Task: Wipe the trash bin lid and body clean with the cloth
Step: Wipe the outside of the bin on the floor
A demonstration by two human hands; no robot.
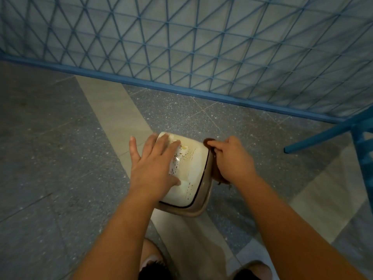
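Observation:
A small trash bin stands on the floor below me, its white lid (193,174) speckled with brown spots and its beige body (198,211) showing at the near edge. My left hand (153,166) lies flat on the left part of the lid, fingers spread and straight. My right hand (232,160) grips a brown cloth (210,145) and presses it against the bin's right side, just under the lid rim. Most of the cloth is hidden by the hand.
The floor is grey speckled tile (50,158) with pale beige strips (115,112). A blue metal lattice fence (201,47) runs across the back. A blue frame with a slanted bar (323,136) juts in at the right. My feet are at the bottom edge.

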